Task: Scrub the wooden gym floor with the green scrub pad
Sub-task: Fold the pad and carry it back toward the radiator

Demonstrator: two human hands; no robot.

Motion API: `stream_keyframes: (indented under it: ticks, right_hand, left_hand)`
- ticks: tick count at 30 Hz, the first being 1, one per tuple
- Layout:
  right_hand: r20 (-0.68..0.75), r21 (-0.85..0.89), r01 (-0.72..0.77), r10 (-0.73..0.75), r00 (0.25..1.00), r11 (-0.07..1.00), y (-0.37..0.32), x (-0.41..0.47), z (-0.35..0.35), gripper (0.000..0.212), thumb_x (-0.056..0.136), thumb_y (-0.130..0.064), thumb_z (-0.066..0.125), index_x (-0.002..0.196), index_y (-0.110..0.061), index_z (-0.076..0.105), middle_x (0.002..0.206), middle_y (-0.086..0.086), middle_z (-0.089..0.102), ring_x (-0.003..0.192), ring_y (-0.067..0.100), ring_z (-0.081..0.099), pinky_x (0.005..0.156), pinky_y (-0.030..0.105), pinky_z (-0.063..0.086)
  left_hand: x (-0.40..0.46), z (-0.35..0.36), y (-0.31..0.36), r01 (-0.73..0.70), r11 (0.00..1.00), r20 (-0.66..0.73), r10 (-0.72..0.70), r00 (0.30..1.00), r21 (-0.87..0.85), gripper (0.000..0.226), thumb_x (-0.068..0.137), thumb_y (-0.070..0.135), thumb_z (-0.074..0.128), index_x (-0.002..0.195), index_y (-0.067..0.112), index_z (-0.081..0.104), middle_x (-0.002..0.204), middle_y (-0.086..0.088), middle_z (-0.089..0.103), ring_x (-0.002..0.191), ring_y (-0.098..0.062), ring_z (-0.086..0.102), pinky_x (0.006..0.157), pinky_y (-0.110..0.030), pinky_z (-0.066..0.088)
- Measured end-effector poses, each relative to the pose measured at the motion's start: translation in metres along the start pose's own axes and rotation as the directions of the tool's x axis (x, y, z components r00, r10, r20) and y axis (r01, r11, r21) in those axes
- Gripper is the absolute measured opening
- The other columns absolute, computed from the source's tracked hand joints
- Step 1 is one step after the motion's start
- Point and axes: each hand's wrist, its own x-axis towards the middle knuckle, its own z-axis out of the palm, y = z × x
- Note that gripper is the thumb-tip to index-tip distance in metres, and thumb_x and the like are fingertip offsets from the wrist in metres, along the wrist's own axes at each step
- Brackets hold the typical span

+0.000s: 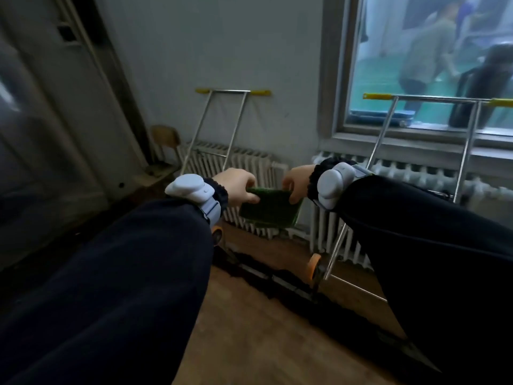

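A flat green scrub pad [268, 208] hangs in the air in front of me, well above the wooden floor [258, 332]. My left hand [236, 184] pinches its upper left corner with curled fingers. At the upper right corner my right hand [295, 183] grips it between thumb and fingers. Both arms wear dark sleeves and grey wrist devices. The pad's lower edge hangs free in front of a white radiator [244, 162].
Two metal-framed floor tools with yellow handles [231, 92] [433, 100] and orange wheels [315, 266] lean against the wall and radiators. A dark strip [277, 279] lies across the floor. A wooden chair [166, 140] stands left by a door; a window [430, 62] is at right.
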Motion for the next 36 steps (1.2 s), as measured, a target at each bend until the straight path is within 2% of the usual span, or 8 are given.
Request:
stream_keyframes:
  ticks: [2,5,9,14,24,29,32,36]
  right_hand:
    - [-0.053,0.05,-0.082,0.085,0.995,0.995,0.018,0.035,-0.006,0.039,0.09,-0.01,0.062,0.123,0.009,0.056,0.13,0.024,0.058,0.115,0.036,0.057,0.064,0.027,0.042]
    - [-0.144,0.163,-0.208,0.232,0.962,0.964,0.039,0.083,-0.021,0.032,0.088,-0.009,0.061,0.116,0.007,0.061,0.121,0.024,0.063,0.09,0.027,0.06,0.05,0.018,0.039]
    - [-0.283,0.312,-0.354,0.442,0.851,0.882,0.063,0.126,-0.038,0.029,0.087,-0.014,0.059,0.113,-0.002,0.064,0.116,0.016,0.065,0.103,0.028,0.061,0.081,0.03,0.048]
    - [-0.312,0.508,-0.444,0.638,0.704,0.739,0.107,0.183,-0.037,0.031,0.091,-0.016,0.055,0.121,-0.006,0.056,0.125,0.014,0.058,0.115,0.029,0.054,0.087,0.028,0.042]
    - [-0.26,0.81,-0.37,0.844,0.469,0.455,0.237,0.321,-0.018,0.027,0.088,-0.013,0.058,0.098,-0.012,0.033,0.095,0.009,0.05,0.087,0.024,0.051,0.074,0.03,0.037]
    - [-0.243,0.845,-0.372,0.896,0.372,0.384,0.299,0.386,-0.004,0.004,0.091,-0.009,0.054,0.092,-0.012,0.052,0.091,0.013,0.06,0.093,0.031,0.059,0.072,0.023,0.035]
    - [-0.231,0.858,-0.371,0.912,0.339,0.355,0.329,0.419,0.012,0.017,0.093,-0.006,0.051,0.103,-0.006,0.064,0.102,0.014,0.067,0.099,0.029,0.062,0.07,0.017,0.033]
    - [-0.175,0.869,-0.394,0.93,0.322,0.3,0.376,0.466,0.033,0.032,0.089,-0.007,0.055,0.121,-0.005,0.058,0.122,0.012,0.059,0.116,0.025,0.054,0.091,0.023,0.038]
  left_hand:
    - [0.045,0.003,-0.021,-0.066,0.998,-0.007,0.066,0.998,-0.002,0.034,0.091,0.038,0.061,0.104,0.007,0.06,0.093,-0.007,0.056,0.093,-0.027,0.057,0.071,-0.03,0.036]
    - [0.118,0.0,-0.053,-0.175,0.984,-0.025,0.174,0.984,-0.029,0.033,0.091,0.036,0.061,0.107,0.006,0.061,0.107,-0.011,0.063,0.101,-0.029,0.058,0.078,-0.033,0.041]
    - [0.196,-0.005,-0.085,-0.252,0.964,-0.036,0.25,0.968,-0.087,0.029,0.092,0.031,0.061,0.111,0.008,0.06,0.114,-0.01,0.064,0.106,-0.028,0.058,0.082,-0.03,0.042]
    - [0.308,0.012,-0.099,-0.311,0.926,-0.031,0.312,0.95,-0.215,0.024,0.091,0.022,0.061,0.112,0.011,0.062,0.115,-0.008,0.066,0.107,-0.025,0.06,0.083,-0.028,0.042]
    - [0.499,0.089,-0.088,-0.228,0.868,0.001,0.255,0.967,-0.442,0.019,0.092,0.017,0.056,0.109,0.009,0.055,0.11,-0.01,0.064,0.101,-0.026,0.058,0.076,-0.027,0.038]
    - [0.583,0.126,-0.079,-0.186,0.778,-0.043,0.201,0.979,-0.6,0.018,0.093,0.012,0.057,0.096,0.016,0.04,0.087,-0.002,0.052,0.079,-0.021,0.049,0.07,-0.027,0.036]
    - [0.626,0.157,-0.07,-0.247,0.779,-0.036,0.277,0.96,-0.576,0.02,0.094,0.001,0.045,0.089,0.017,0.055,0.089,-0.007,0.06,0.079,-0.024,0.053,0.068,-0.025,0.037]
    - [0.691,0.199,-0.051,-0.266,0.759,-0.001,0.33,0.944,-0.594,0.021,0.095,0.01,0.049,0.108,0.012,0.066,0.116,-0.009,0.062,0.104,-0.025,0.059,0.085,-0.024,0.042]
